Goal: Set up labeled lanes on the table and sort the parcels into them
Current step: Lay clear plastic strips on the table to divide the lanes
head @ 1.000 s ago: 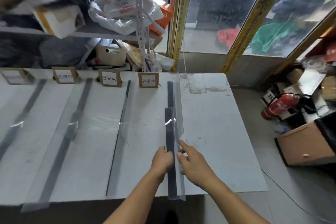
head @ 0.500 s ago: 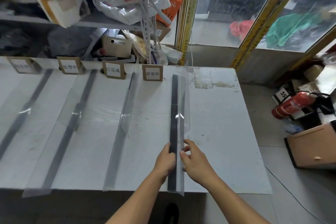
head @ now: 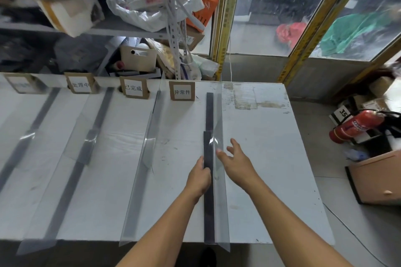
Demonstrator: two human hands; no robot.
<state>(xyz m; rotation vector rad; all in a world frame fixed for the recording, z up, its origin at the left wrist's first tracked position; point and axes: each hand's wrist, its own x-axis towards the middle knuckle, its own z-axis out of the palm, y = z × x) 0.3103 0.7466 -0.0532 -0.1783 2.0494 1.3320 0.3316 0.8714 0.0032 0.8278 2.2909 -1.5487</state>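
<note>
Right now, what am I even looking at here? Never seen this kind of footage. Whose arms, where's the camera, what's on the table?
No robot here: a person wears a wide-angle camera on the head, looking forward and down, so the arms belong to the wearer. The white table carries dark strips and clear plastic dividers that mark lanes, with cardboard label cards standing along the far edge. The left hand has its grip on the dark strip at the foot of the rightmost clear divider. The right hand is beside that divider with its fingers spread, holding nothing. No parcels lie in the lanes; packages fill the shelf behind.
</note>
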